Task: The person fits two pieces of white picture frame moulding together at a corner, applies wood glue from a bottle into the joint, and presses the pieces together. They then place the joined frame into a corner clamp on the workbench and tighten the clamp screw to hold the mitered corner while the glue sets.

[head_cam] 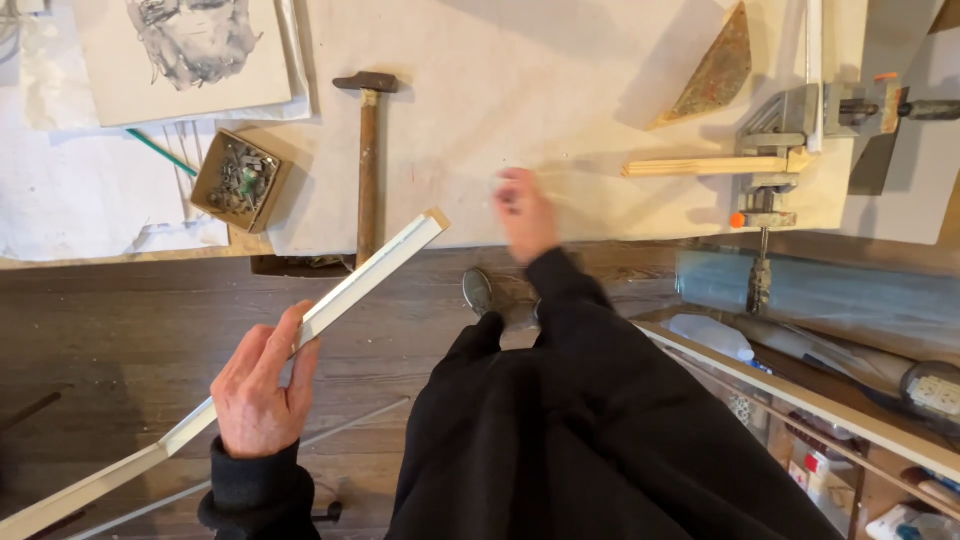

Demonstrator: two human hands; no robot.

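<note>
My left hand (262, 385) grips a long white frame moulding strip (370, 275) near its middle; the strip slants from the lower left up to the table's front edge, its mitred end beside the hammer handle. My right hand (524, 212) is blurred over the pale work board (520, 90), fingers loosely curled, holding nothing that I can see. A corner clamp (775, 150) at the right holds a wooden strip (705, 166) and a white strip (815, 60) at a right angle.
A hammer (368, 165) lies upright on the board. A small box of nails (240, 180) sits to its left, beside a drawing (185, 45) and papers. A triangular offcut (715, 75) rests upper right. A shelf with bottles (830, 440) is at lower right.
</note>
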